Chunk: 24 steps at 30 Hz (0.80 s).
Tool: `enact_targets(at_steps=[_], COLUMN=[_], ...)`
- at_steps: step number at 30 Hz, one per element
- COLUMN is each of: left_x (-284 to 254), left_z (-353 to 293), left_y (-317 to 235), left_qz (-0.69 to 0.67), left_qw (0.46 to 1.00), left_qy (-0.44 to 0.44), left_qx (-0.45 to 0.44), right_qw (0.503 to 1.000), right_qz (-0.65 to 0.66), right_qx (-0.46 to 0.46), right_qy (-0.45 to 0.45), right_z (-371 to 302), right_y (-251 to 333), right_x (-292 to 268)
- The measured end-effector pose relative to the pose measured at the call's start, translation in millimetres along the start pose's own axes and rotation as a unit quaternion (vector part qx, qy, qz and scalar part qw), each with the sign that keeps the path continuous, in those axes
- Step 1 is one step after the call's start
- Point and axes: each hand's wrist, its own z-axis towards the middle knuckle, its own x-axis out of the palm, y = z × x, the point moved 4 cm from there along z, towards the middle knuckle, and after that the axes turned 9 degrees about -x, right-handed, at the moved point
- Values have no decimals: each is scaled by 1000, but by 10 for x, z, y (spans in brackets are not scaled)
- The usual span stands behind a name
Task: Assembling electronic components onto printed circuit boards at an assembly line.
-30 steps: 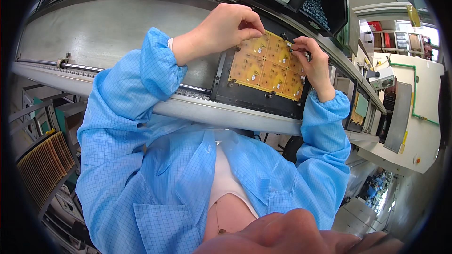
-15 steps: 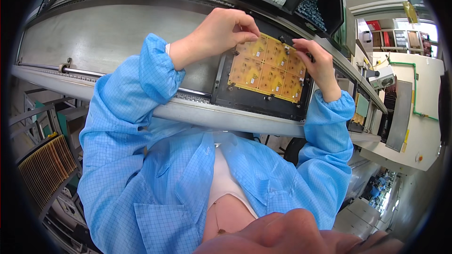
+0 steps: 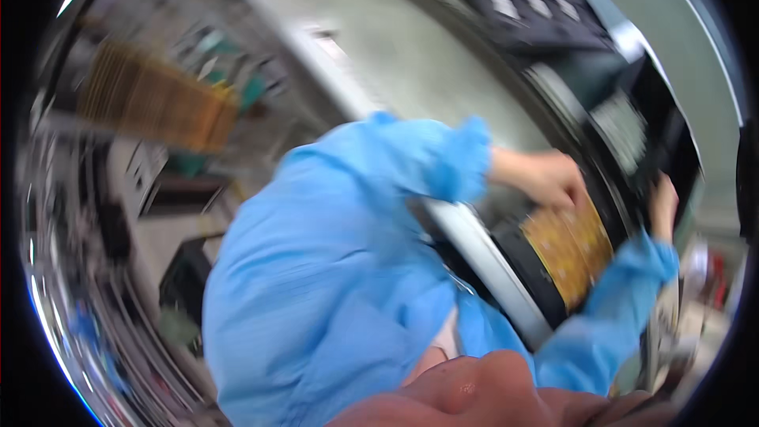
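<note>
A yellow circuit board panel (image 3: 573,249), divided into several boards, lies in a black carrier (image 3: 528,267) on the conveyor line. Over the panel's far left part is my left hand (image 3: 553,178), its fingers curled down and closed. Their tips are blurred, and what they hold, if anything, is too small to make out. My right hand (image 3: 664,202) is raised off the panel, beyond its right side, by the black parts bins. Motion smears its fingers. One black bin holds white parts (image 3: 621,133); the other bin's contents are not readable here.
A pale metal rail (image 3: 466,237) runs between my body and the carrier. Behind the line is a dark tray (image 3: 526,4) with several white pieces. At the left stands a rack of brown boards (image 3: 154,95). The whole picture is blurred.
The view has swung, so the line now runs diagonally. My right hand has left the panel's right edge and moved to the bins. My left hand stays over the panel.
</note>
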Motion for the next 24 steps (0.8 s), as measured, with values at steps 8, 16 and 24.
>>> enact_targets(at_steps=[8, 16, 24], left_x=[310, 337, -778], left_z=[-227, -322, -1188], left_y=[159, 107, -30], left_qz=[236, 360, 350], left_qw=[954, 893, 935], left_qy=[21, 36, 36], left_qx=[182, 269, 40], right_qw=[994, 988, 940], right_qz=[-34, 97, 305], right_qx=[-40, -15, 19], right_qy=[-96, -120, -152], right_z=[303, 27, -82], right_y=[304, 462, 1447], right_x=[-98, -458, -713])
